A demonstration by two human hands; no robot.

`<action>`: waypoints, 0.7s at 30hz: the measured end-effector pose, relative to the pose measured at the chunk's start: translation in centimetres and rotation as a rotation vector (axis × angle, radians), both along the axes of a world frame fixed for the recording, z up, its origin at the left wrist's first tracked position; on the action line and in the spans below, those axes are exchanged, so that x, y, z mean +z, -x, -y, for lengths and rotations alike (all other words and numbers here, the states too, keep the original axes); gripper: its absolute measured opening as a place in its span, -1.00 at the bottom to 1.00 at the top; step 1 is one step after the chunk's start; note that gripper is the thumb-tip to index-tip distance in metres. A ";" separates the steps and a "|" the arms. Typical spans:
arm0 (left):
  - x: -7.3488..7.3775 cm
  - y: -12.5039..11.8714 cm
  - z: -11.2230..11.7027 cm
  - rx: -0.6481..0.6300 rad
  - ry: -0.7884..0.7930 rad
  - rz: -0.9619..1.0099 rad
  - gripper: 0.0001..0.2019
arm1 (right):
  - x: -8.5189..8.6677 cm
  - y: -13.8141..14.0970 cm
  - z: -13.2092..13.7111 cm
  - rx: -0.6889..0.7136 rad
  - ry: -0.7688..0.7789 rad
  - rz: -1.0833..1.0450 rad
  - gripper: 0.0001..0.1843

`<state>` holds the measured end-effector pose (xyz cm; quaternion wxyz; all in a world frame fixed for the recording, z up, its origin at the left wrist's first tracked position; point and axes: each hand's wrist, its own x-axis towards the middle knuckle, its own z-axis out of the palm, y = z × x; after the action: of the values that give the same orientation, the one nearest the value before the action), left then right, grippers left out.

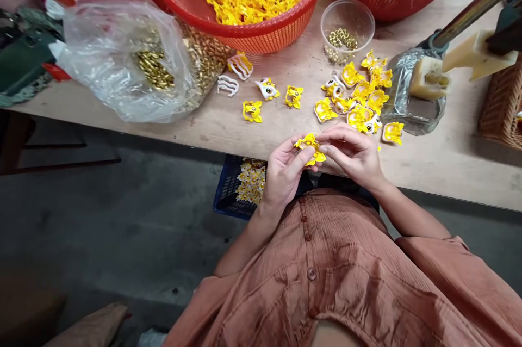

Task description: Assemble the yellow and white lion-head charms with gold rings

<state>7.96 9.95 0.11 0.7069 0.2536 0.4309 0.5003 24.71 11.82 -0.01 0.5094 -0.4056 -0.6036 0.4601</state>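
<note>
Both hands met at the wooden table's (228, 129) near edge, the left hand (285, 173) and right hand (354, 155) together pinching a small yellow plastic piece (310, 149) between fingertips, with a scatter of similar yellow pieces (362, 98) lying just beyond the right hand and a red basket (261, 37) farther back

A small bright-yellow moulded plastic piece (310, 149), spiky and flame-edged, is pinched tilted between the left hand (283, 170) and right hand (354, 155), just above the wooden table (228, 129) at its near edge.
</note>
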 end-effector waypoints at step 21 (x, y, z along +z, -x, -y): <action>1.0 -1.3 -0.1 -0.055 0.054 -0.127 -0.69 | -0.5 -2.6 0.8 -0.069 0.163 -0.209 -0.81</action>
<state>9.31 10.07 1.09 0.6982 0.2774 0.4808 0.4520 27.29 10.97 -0.46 0.5504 -0.4160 -0.4935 0.5295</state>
